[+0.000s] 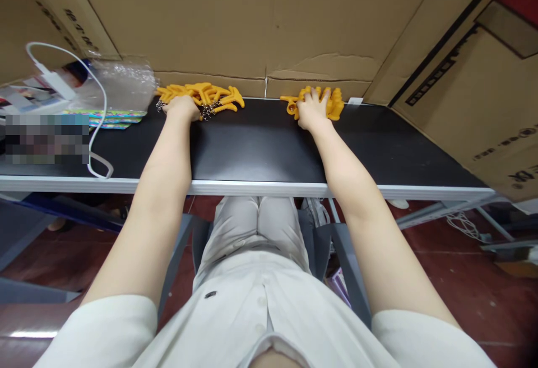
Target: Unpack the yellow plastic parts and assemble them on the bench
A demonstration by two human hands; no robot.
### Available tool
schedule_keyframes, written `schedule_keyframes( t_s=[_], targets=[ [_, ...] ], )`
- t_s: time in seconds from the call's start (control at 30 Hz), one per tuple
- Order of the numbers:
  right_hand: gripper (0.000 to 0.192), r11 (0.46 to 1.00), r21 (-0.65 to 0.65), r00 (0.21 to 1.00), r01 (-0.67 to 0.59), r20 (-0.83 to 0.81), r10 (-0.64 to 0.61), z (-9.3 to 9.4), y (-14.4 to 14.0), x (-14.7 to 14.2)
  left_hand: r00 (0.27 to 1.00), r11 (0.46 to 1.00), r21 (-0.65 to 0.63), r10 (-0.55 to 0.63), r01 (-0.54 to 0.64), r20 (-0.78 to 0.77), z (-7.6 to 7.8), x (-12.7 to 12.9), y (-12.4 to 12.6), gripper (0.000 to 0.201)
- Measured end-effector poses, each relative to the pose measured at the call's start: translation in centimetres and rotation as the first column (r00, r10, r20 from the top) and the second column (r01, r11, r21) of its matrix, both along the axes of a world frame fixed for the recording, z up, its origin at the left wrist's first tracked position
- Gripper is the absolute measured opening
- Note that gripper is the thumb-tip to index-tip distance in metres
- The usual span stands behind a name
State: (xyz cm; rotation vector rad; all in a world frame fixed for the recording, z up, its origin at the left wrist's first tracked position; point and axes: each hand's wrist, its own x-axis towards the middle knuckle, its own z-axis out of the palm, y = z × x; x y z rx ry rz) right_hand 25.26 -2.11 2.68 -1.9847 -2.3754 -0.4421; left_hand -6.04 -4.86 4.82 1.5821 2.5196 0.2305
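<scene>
— Two heaps of yellow plastic pieces lie at the far edge of the black table (260, 149), up against the cardboard wall (252, 21). See any containers?

— Only a clear plastic bag (121, 79) at the far left; what is inside I cannot tell. Just near it lies a stack of colourful packets (109, 117), with a white cable (98, 105) looping across them.

— And the hands?

— The left hand (181, 107) rests palm down on the near side of the left heap (202, 94), fingers curled onto the pieces; whether it grips one I cannot tell. The right hand (311, 110) lies flat on the right heap (323, 103), fingers spread, pressing rather than grasping.

— How do the pieces look?

— Orange-yellow, curved and stubby. Several in the left heap carry small metal chains (207, 111). The heaps sit well apart.
</scene>
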Motion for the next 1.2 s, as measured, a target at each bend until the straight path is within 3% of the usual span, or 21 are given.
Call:
schedule_keyframes(
  t_s=[0.2,0.4,0.5,0.6,0.7,0.77,0.83,0.93,1.03,1.2],
  targets=[
    [0.039,0.989,0.112,0.978,-0.098,-0.173,0.116,-1.6,2.6,1.3,0.997,0.997,0.074,-0.029,0.023,0.077,-0.8,-1.1,0.7,0.074],
    [0.037,0.976,0.157,0.941,-0.151,-0.281,0.191,-1.2,2.3,1.2,0.998,0.987,0.158,-0.037,0.029,0.052,1.6,0.6,-1.1,0.065],
    [0.043,0.974,0.169,0.945,-0.152,-0.262,0.193,-0.3,1.3,0.1,0.995,0.924,0.382,-0.058,0.024,0.08,2.3,1.5,-1.4,0.059],
    [0.046,0.972,0.184,0.951,-0.145,-0.244,0.189,0.2,0.9,-0.7,0.964,0.799,0.601,-0.165,0.006,0.209,2.0,2.1,-0.3,0.051],
    [0.05,0.969,0.183,0.928,-0.167,-0.303,0.217,-0.1,1.1,-1.1,0.85,0.715,0.692,-0.297,-0.103,0.434,1.5,2.9,1.0,0.043],
    [0.054,0.96,0.199,0.899,-0.198,-0.354,0.259,-0.4,1.3,-1.2,0.719,0.705,0.677,-0.358,-0.21,0.596,1.2,3.6,1.6,0.042],
    [0.055,0.952,0.213,0.876,-0.22,-0.387,0.289,-0.6,1.5,-1.4,0.586,0.729,0.623,-0.383,-0.284,0.715,0.9,4.4,1.9,0.042],
    [0.048,0.955,0.196,0.858,-0.221,-0.426,0.286,-0.6,1.3,-1.8,0.435,0.781,0.545,-0.395,-0.304,0.809,-0.3,5.1,2.6,0.039],
    [0.041,0.961,0.166,0.813,-0.221,-0.513,0.276,-0.6,1.2,-2.2,0.347,0.817,0.492,-0.387,-0.301,0.854,-2.0,5.3,4.0,0.031],
    [0.036,0.945,0.126,0.644,-0.303,-0.703,0.3,-1.3,1.8,-2.4,0.233,0.822,0.51,-0.46,-0.254,0.857,-3.7,4.6,5.7,0.03]
  ],
)
